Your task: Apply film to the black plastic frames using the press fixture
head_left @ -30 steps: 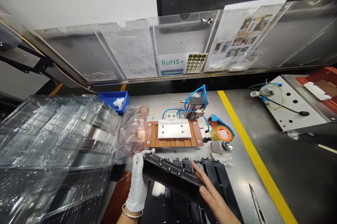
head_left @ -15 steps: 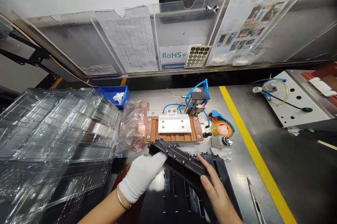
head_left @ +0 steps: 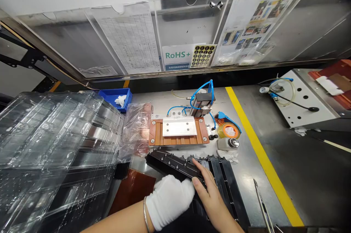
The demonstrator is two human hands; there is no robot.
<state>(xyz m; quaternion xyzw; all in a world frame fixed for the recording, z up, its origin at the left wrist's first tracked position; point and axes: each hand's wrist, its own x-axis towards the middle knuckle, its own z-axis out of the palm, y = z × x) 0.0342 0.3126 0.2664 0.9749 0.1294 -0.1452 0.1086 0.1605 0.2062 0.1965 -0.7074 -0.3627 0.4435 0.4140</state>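
Observation:
A long black part [head_left: 175, 163] with a row of small studs along its top is held tilted over the bench, its left end away from me. My right hand [head_left: 210, 193], bare, grips its right end between thumb and fingers. My left hand [head_left: 171, 200], in a white glove, is closed and rests against the part's near side. Its fingertips are hidden, so I cannot make out what they hold. Several similar black parts [head_left: 229, 182] lie side by side beneath and to the right. Behind stands a brown fixture [head_left: 152, 130] with a silver plate [head_left: 179, 126] on top.
Clear plastic trays [head_left: 60, 145] are stacked at left, beside a blue bin [head_left: 111, 98]. Right of the fixture are a tape roll [head_left: 222, 130], a pump bottle [head_left: 226, 143] and a white cloth [head_left: 229, 155]. Tweezers [head_left: 261, 200] lie near the yellow line [head_left: 260, 152].
My left hand has moved from the far left end of the black part to its near side, close to my right hand. The part has shifted slightly left and down.

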